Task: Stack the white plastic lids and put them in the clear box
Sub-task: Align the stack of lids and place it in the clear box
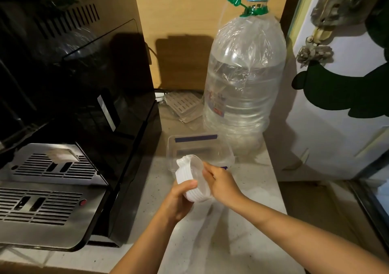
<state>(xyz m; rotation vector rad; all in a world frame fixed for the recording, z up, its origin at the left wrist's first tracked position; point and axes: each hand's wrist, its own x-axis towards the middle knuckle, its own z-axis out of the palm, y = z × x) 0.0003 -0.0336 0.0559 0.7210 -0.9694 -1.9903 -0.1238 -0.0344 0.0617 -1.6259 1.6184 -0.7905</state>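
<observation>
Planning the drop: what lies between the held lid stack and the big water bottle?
The clear box, in the head view, between lid stack and bottle.

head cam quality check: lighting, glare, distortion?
Head view: dim, warm light; wide-angle bending at the edges; glare on the water bottle and black appliance; hard shadows on the back wall; stack of lids slightly overexposed between left hand and right hand.

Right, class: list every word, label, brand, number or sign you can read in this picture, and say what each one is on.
No text here can be read.
Label on the big water bottle: red and blue print, too blurred to read.
Blue strip on the clear box: no lettering visible.
Stack of white lids, black coffee machine: no print visible.
</observation>
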